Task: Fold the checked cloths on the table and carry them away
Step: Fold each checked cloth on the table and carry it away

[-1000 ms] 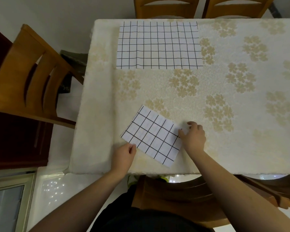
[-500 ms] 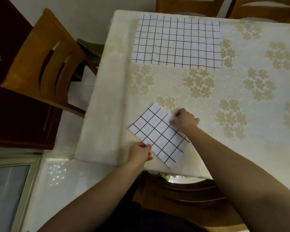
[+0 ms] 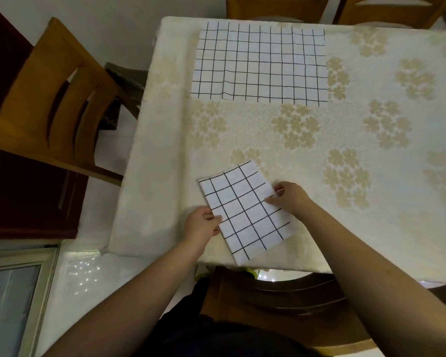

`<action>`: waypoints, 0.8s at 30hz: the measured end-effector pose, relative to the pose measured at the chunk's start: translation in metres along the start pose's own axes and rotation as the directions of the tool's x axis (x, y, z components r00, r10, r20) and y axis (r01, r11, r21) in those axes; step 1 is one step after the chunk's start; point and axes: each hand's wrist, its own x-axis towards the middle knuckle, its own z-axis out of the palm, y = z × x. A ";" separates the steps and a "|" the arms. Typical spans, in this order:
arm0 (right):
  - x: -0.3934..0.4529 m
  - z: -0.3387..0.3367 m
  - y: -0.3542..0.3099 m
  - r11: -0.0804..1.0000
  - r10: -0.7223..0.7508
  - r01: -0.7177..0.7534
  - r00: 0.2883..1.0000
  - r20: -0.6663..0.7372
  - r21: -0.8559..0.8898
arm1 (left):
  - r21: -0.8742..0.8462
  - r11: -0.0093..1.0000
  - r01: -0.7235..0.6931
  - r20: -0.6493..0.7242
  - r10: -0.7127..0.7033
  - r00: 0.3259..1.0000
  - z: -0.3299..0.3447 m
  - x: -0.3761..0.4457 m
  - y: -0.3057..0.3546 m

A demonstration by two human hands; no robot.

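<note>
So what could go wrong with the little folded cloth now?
The folded cloth sits at the near edge of the table, one corner about at the rim, so it might slip off. The left hand and right hand pinch only its side edges, so the layers could fall open when lifted. The big cloth still lies unfolded.

— From my screen the two far chairs (image 3: 340,7) are cut off at the top edge.
— Same here; the table (image 3: 410,240) runs off the right, and my left hand (image 3: 202,224) hides the folded cloth's (image 3: 245,212) edge.
</note>
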 end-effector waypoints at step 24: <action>-0.049 0.003 0.034 0.787 -0.087 0.002 0.990 0.107 0.617 | 0.219 0.959 -0.177 0.416 0.072 0.906 -0.036 0.013 0.048</action>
